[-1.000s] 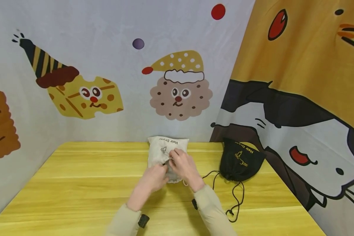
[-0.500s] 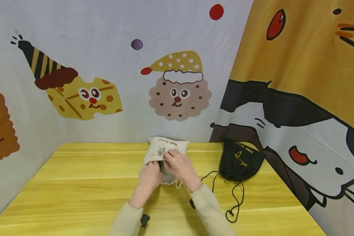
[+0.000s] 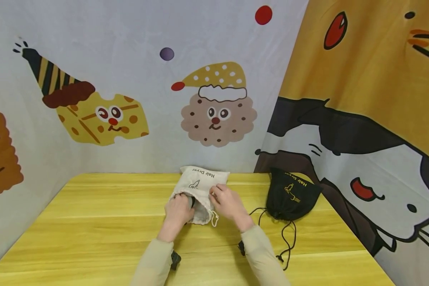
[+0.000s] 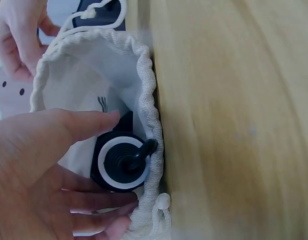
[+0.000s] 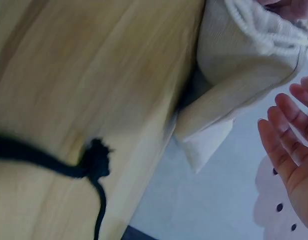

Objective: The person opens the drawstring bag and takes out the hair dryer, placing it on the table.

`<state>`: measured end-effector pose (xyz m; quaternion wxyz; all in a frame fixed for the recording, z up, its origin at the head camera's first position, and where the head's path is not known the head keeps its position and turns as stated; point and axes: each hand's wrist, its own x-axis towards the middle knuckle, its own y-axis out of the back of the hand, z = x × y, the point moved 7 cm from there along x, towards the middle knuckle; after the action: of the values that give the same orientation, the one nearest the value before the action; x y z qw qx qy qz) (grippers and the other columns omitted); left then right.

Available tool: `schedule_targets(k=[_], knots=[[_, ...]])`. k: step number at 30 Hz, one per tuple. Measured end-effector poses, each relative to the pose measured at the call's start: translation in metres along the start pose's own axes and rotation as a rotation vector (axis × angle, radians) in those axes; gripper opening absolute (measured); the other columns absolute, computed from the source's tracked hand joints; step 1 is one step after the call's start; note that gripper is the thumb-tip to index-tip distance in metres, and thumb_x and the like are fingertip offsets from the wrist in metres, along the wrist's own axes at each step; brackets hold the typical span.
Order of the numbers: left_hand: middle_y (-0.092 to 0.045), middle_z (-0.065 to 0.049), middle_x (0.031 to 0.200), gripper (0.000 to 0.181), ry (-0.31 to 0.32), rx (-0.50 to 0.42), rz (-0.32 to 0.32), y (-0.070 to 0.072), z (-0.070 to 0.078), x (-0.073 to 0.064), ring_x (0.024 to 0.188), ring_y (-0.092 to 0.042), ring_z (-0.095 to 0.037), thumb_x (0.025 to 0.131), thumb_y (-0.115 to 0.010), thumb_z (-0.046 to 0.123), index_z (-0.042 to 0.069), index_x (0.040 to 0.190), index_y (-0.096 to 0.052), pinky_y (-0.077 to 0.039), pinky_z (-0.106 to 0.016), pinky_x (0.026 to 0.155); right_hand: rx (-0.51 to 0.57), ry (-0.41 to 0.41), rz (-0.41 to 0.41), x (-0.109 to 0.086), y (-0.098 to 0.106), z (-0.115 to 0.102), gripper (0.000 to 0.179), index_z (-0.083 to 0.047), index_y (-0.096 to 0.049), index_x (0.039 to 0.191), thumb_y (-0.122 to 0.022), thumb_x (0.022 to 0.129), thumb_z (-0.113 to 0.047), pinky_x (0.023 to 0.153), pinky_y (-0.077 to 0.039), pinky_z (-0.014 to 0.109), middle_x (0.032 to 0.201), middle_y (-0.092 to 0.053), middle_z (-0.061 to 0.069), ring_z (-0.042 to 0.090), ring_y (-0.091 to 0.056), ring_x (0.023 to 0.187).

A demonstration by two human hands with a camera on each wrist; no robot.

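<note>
A cream drawstring bag (image 3: 200, 180) lettered "Hair Dryer" lies near the table's back edge, its mouth wide and facing me. Inside it, the left wrist view shows the round black end of a hair dryer (image 4: 108, 161), with a white ring and a cord stub. My left hand (image 3: 178, 210) reaches into the mouth, holding that end between thumb above and fingers below; the dryer's rest is hidden in the cloth. Just right of the bag hovers my right hand (image 3: 228, 202), its fingers loosely extended and apart from the cloth in the right wrist view (image 5: 293, 145).
A black drawstring bag (image 3: 289, 196) with yellow "Hair Dryer" print lies at the back right, its knotted black cord (image 3: 287, 242) trailing toward me. Behind the wooden table (image 3: 103, 238) hangs a cartoon-printed cloth (image 3: 128, 59).
The bag's mouth has been spread wider. My left hand has shifted left and into it, onto the hair dryer's end; my right hand has let go of the cloth and drawn off rightward.
</note>
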<state>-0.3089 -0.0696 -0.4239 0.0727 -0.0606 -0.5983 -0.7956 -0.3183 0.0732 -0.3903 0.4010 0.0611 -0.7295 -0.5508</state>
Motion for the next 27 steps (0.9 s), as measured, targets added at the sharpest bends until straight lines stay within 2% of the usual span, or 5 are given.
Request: schedule_targets(k=[7,14,19,22,27], knots=[[-0.064,-0.022,0.093,0.056,0.017,0.004,-0.013,-0.006,-0.002,0.009,0.079,-0.065,-0.035,0.07,-0.08,0.032,-0.008,0.103,-0.06,-0.053,-0.045,0.062,0.07,-0.166,-0.069,-0.007,-0.005,0.028,0.005,-0.012,-0.066,0.089,-0.062,0.089,-0.016,0.059,-0.047,0.02,0.084,-0.064,0.0,0.01,-0.058,0.071],[-0.065,-0.021,0.1,0.06,0.035,-0.029,-0.081,-0.008,-0.009,0.008,0.086,-0.065,-0.034,0.073,-0.079,0.031,-0.007,0.114,-0.058,-0.055,-0.045,0.067,0.089,-0.342,-0.169,-0.018,-0.013,0.059,0.013,-0.01,-0.063,0.101,-0.061,0.092,-0.018,0.058,-0.047,0.026,0.095,-0.062,0.006,0.016,-0.06,0.077],[-0.065,-0.02,0.104,0.06,0.033,-0.049,-0.129,-0.005,-0.016,0.005,0.088,-0.065,-0.034,0.074,-0.079,0.03,-0.005,0.117,-0.057,-0.056,-0.047,0.068,0.146,-0.44,-0.2,-0.025,-0.012,0.078,0.022,-0.007,-0.062,0.112,-0.059,0.093,-0.018,0.07,-0.053,0.037,0.106,-0.063,0.012,0.024,-0.063,0.09],[-0.065,-0.02,0.107,0.058,0.021,-0.071,-0.151,-0.003,-0.021,0.004,0.092,-0.065,-0.034,0.073,-0.079,0.027,-0.004,0.118,-0.057,-0.055,-0.047,0.07,0.171,-0.485,-0.21,-0.026,-0.01,0.085,0.026,-0.006,-0.061,0.116,-0.059,0.093,-0.019,0.077,-0.053,0.042,0.113,-0.062,0.016,0.028,-0.063,0.097],[-0.063,-0.02,0.115,0.058,-0.007,-0.089,-0.164,0.003,-0.027,0.0,0.095,-0.064,-0.035,0.071,-0.08,0.019,-0.003,0.119,-0.058,-0.055,-0.046,0.07,0.152,-0.508,-0.216,-0.027,-0.01,0.092,0.03,-0.008,-0.06,0.121,-0.058,0.094,-0.02,0.077,-0.054,0.042,0.116,-0.063,0.015,0.028,-0.063,0.098]])
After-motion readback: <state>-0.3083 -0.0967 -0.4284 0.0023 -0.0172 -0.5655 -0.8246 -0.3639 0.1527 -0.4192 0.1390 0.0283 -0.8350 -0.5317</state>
